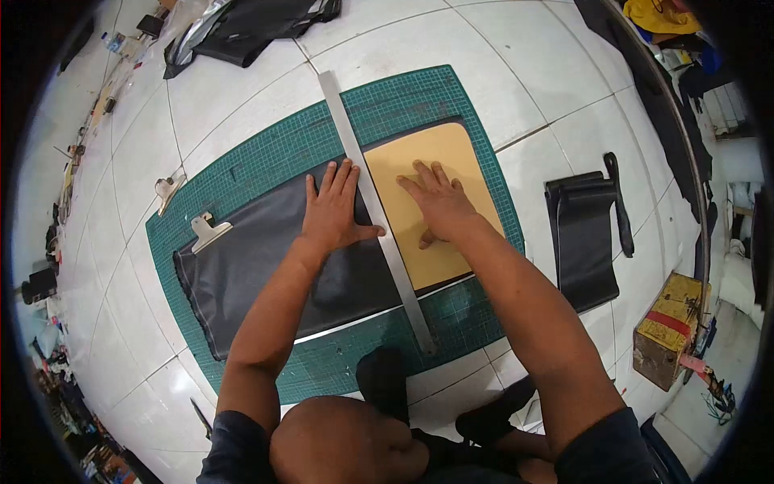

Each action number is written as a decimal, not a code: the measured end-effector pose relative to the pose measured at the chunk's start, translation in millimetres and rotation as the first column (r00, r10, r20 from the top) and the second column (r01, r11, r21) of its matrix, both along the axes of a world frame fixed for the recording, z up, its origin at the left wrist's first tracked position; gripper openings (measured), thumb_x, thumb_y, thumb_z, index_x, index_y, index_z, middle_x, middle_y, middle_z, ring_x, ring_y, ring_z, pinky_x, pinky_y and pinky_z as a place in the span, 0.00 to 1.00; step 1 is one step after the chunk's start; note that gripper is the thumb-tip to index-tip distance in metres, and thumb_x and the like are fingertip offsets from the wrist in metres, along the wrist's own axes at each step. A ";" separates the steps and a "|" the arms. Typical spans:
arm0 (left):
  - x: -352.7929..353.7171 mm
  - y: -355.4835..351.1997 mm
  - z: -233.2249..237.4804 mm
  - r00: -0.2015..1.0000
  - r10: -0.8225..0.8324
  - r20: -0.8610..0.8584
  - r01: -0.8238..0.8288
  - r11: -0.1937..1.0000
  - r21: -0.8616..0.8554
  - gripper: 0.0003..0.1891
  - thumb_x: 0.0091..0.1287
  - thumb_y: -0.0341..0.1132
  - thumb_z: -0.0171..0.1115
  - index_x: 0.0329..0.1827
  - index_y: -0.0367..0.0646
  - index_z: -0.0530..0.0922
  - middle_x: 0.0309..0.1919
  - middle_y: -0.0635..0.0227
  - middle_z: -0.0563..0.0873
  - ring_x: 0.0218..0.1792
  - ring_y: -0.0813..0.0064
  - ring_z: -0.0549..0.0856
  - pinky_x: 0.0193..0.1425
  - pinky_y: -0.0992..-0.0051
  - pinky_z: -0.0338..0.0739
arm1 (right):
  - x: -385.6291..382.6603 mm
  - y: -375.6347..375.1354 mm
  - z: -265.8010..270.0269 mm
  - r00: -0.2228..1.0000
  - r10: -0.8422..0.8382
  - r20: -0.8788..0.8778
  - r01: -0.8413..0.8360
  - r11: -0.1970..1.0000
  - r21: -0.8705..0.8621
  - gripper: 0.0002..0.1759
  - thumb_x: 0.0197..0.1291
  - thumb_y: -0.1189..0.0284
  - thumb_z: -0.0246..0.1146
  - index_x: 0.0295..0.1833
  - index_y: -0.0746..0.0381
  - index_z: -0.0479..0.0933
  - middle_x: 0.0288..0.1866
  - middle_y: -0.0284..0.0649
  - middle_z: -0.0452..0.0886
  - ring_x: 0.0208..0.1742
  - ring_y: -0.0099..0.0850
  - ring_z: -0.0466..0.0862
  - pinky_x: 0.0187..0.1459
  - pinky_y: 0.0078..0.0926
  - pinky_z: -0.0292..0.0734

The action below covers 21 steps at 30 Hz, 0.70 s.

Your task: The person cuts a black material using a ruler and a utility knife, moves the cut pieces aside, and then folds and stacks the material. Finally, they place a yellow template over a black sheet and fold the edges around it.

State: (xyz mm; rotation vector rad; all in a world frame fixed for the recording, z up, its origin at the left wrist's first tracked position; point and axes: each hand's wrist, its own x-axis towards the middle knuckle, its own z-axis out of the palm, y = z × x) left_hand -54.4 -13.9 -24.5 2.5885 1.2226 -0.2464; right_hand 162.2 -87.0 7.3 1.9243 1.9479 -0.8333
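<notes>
A long metal ruler lies across a sheet of black leather-like material, along the left edge of a tan board with rounded corners. My left hand presses on the black sheet with fingers spread, its thumb touching the ruler. On the tan board rests my right hand, fingers spread and nothing in its grasp. Under everything is a green cutting mat. A metal bulldog clip grips the sheet's upper left edge.
Another clip sits at the mat's left corner. Folded black material with a strap lies on the tiles to the right, near a worn yellow box. More black material is at the top. My knee is close below the mat.
</notes>
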 end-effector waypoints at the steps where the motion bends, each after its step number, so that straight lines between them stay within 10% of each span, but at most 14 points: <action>1: 1.5 0.1 0.4 1.000 -0.001 -0.006 0.001 1.000 0.005 0.70 0.43 0.74 0.78 0.84 0.40 0.56 0.85 0.57 0.58 0.85 0.51 0.54 0.82 0.32 0.49 | -0.1 0.1 0.1 1.000 0.000 -0.001 0.000 1.000 -0.002 0.73 0.36 0.64 0.89 0.87 0.43 0.52 0.91 0.42 0.42 0.89 0.51 0.45 0.80 0.62 0.59; 21: 23.2 1.1 15.4 0.966 -0.080 -0.247 0.081 0.997 -0.005 0.77 0.36 0.73 0.81 0.84 0.30 0.53 0.84 0.48 0.57 0.85 0.50 0.55 0.82 0.29 0.44 | 2.7 -3.3 -5.5 0.999 -0.002 -0.036 0.005 0.997 0.072 0.72 0.31 0.67 0.90 0.85 0.44 0.56 0.89 0.45 0.46 0.88 0.54 0.49 0.79 0.64 0.61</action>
